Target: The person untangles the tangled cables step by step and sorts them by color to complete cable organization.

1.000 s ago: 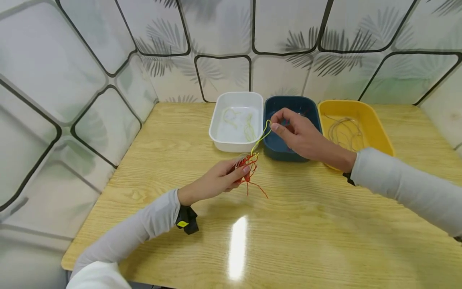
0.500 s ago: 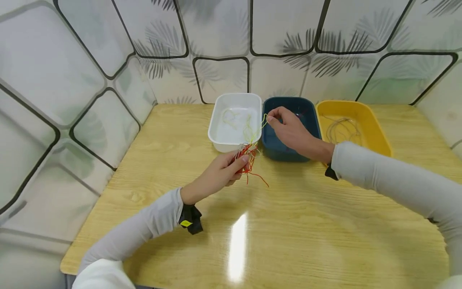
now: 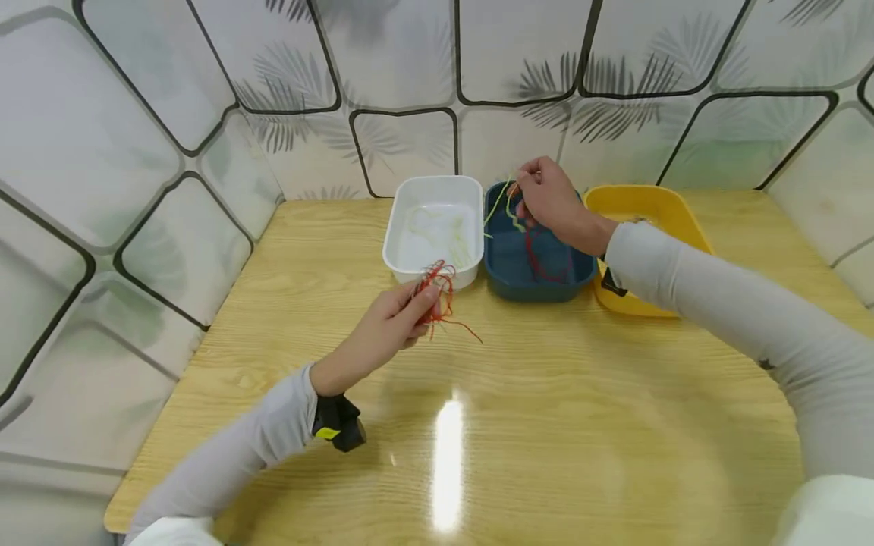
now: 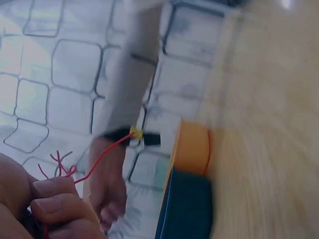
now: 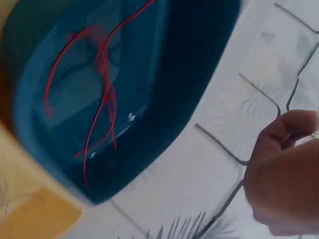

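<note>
Held a tangle of red strings (image 3: 442, 292), mixed with a few greyish strands, in the left hand (image 3: 392, 318). Had that grip closed with curled fingers and the thumb over the bundle, with loose ends poking out on the far side and one long red strand trailing right. Hung above the tabletop (image 3: 580, 425), close to the near edge of the white bin (image 3: 464, 279). Narrowed to a fingertip pinch in the grip of the right hand (image 3: 549, 201), holding a yellow-green string (image 3: 517, 223) over the far part of the navy bin (image 3: 536, 290). Dangled freely from the fingertips, with one lower end near the adjoining rims of the white and navy bins. Stood in a row with the yellow bin (image 3: 662, 199) on the right, close together along the tabletop's far edge. Contained pale yellow strings (image 3: 460, 246) in the left bin and red pieces (image 5: 105, 74) in the middle one. Crossed the yellow bin with the right sleeve (image 3: 690, 284), hiding much of its inside. Offered a broad stretch of tabletop on the near side, more on the left, and a wide gap between hands.
</note>
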{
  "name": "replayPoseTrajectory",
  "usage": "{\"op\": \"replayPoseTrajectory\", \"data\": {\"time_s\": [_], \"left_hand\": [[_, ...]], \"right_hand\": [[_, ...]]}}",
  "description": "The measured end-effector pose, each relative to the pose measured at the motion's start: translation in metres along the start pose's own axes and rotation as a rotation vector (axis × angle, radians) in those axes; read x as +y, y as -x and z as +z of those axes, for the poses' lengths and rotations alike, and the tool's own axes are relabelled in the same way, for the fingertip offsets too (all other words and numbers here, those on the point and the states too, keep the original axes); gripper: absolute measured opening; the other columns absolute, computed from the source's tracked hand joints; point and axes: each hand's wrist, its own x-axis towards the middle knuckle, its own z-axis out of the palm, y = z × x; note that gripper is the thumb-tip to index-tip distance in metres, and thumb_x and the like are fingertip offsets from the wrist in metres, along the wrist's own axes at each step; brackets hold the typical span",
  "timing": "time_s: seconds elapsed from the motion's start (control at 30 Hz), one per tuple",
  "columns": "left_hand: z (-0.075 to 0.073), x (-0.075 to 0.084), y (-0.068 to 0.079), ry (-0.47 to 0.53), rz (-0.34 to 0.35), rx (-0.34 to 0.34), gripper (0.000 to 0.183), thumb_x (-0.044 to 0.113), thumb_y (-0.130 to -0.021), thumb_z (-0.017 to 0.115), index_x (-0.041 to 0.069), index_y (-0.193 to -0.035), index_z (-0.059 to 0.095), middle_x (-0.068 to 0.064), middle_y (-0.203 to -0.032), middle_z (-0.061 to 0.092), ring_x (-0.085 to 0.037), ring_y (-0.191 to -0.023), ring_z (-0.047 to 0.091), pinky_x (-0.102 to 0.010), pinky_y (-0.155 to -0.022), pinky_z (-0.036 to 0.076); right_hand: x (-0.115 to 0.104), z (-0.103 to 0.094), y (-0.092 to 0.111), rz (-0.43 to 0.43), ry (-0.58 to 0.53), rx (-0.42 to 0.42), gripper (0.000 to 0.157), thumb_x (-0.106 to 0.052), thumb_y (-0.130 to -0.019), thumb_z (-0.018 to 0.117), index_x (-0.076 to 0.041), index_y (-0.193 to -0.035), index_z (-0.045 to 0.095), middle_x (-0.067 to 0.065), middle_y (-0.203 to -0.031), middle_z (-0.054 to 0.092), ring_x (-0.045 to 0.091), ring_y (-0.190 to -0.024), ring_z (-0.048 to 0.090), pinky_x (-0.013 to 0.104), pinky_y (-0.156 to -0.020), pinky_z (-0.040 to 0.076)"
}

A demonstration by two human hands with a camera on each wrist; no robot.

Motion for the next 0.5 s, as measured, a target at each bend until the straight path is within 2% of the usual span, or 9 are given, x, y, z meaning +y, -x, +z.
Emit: {"op": "replayPoseTrajectory", "data": {"time_s": [0.07,0.1,0.23,0.33,0.5], "left_hand": [[-0.006,0.0,-0.002,0.011,-0.002,0.052,0.039,0.04,-0.098,0.041,0.002,-0.09,0.047,-0.007,-0.062,0.028,-0.016,-0.049,0.019,-0.028,-0.044,0.018],[-0.008,-0.001,-0.004,0.015,-0.006,0.056,0.039,0.04,-0.097,0.042,0.002,-0.09,0.047,-0.007,-0.062,0.027,-0.016,-0.049,0.018,-0.028,-0.044,0.018],[-0.008,-0.003,-0.008,0.007,-0.011,-0.039,0.038,0.039,-0.097,0.042,0.002,-0.092,0.049,-0.008,-0.061,0.026,-0.018,-0.048,0.018,-0.028,-0.044,0.018],[-0.004,-0.004,-0.009,-0.008,-0.02,-0.095,0.036,0.036,-0.098,0.043,0.001,-0.093,0.049,-0.009,-0.062,0.027,-0.019,-0.047,0.019,-0.028,-0.043,0.019],[0.002,-0.007,-0.009,-0.026,-0.05,-0.137,0.032,0.033,-0.098,0.044,0.001,-0.095,0.047,-0.01,-0.062,0.032,-0.02,-0.048,0.022,-0.028,-0.044,0.021]], "right_hand": [[0.003,-0.009,-0.002,-0.019,0.123,-0.036,0.034,-0.033,-0.1,0.036,-0.007,-0.121,0.037,0.009,-0.108,0.05,0.022,-0.069,0.053,0.031,-0.056,0.042],[0.004,-0.011,-0.002,-0.032,0.175,-0.051,0.036,-0.034,-0.099,0.037,-0.006,-0.122,0.039,0.009,-0.11,0.05,0.023,-0.072,0.053,0.033,-0.058,0.043],[0.002,-0.005,-0.01,-0.056,0.209,-0.097,0.036,-0.035,-0.097,0.044,-0.006,-0.118,0.049,0.011,-0.112,0.053,0.023,-0.075,0.05,0.037,-0.067,0.042],[-0.002,0.007,-0.019,-0.067,0.238,-0.124,0.033,-0.034,-0.095,0.047,-0.007,-0.113,0.055,0.012,-0.109,0.056,0.024,-0.072,0.049,0.036,-0.068,0.041],[0.003,0.025,-0.03,-0.085,0.365,-0.204,0.031,-0.033,-0.094,0.048,-0.009,-0.112,0.058,0.009,-0.104,0.06,0.027,-0.081,0.055,0.036,-0.072,0.045]]}}
